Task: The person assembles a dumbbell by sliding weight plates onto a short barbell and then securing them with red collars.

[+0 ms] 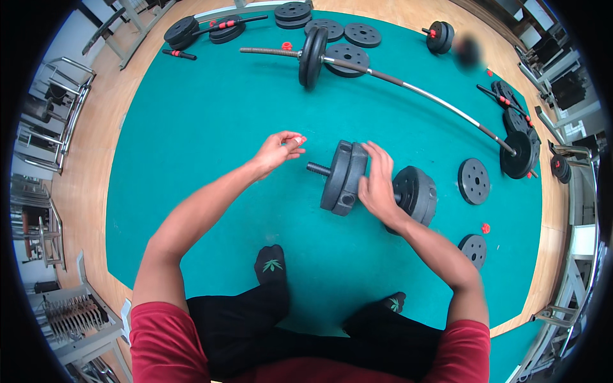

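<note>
I see the dumbbell lying on the green mat just ahead of my feet, threaded bar end pointing left. My right hand lies flat on the inner plates, fingers spread over them, gripping nothing. My left hand hovers apart from the bar end, fingertips pinching a small red collar nut. To do this well, I judge the plates should be kept steady and pressed square while the nut lines up straight with the thread.
</note>
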`<state>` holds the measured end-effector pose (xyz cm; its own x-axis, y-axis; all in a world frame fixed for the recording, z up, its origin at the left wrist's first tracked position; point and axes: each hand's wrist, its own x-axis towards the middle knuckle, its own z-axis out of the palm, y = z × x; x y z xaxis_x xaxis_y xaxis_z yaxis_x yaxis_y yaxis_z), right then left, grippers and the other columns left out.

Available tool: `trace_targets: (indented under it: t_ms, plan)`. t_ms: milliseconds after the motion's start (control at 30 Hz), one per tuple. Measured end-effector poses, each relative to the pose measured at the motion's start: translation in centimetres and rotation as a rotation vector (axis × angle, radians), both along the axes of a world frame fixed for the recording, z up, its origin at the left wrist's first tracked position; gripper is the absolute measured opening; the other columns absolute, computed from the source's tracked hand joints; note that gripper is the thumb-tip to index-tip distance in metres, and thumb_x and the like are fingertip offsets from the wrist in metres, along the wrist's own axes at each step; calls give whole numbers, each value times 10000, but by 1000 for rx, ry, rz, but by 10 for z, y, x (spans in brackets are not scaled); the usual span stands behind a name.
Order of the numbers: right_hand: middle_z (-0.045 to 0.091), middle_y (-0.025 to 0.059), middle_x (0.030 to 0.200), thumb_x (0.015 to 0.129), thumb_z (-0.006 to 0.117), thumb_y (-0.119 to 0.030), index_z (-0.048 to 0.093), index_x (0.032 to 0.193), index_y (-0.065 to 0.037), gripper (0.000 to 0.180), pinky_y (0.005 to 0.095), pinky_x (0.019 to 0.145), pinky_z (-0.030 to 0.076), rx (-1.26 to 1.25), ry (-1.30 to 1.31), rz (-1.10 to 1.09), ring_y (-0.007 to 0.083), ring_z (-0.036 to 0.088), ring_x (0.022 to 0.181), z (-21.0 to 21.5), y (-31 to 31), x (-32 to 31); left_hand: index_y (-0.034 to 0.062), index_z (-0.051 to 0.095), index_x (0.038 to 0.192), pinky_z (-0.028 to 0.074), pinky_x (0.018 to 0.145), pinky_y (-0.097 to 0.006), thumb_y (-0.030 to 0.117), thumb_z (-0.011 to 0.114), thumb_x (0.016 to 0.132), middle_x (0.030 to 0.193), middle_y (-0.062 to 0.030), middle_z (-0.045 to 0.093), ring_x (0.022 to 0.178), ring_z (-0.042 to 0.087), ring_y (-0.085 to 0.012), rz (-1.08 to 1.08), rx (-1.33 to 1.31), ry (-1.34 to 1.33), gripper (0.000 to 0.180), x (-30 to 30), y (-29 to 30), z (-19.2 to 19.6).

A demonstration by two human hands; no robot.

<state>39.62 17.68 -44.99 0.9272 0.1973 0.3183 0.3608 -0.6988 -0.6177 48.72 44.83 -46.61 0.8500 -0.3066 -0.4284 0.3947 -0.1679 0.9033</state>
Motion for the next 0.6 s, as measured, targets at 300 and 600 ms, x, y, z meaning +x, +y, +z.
trace_targets:
  t_ms: [300, 600]
  plan:
    - [498, 225, 1188, 809, 626, -51, 493, 1226, -3, 441, 688, 978, 284, -515, 555, -195, 419, 455, 1148, -64, -14, -23, 92, 457, 1229, 490, 930, -413, 332, 534, 1002, 1157, -57, 617, 1168, 549, -189, -118, 175, 84, 339, -23, -16, -46]
    - [565, 201, 1076, 838, 678, -160, 547, 1076, -21, 306, 619, 848, 363, -499, 409, -202, 405, 525, 1045, -77, -16, -23, 90, 371, 1266, 525, 833, -381, 425, 515, 995, 1159, -109, 575, 1037, 642, -213, -168, 72, 214, 455, -26, -11, -59]
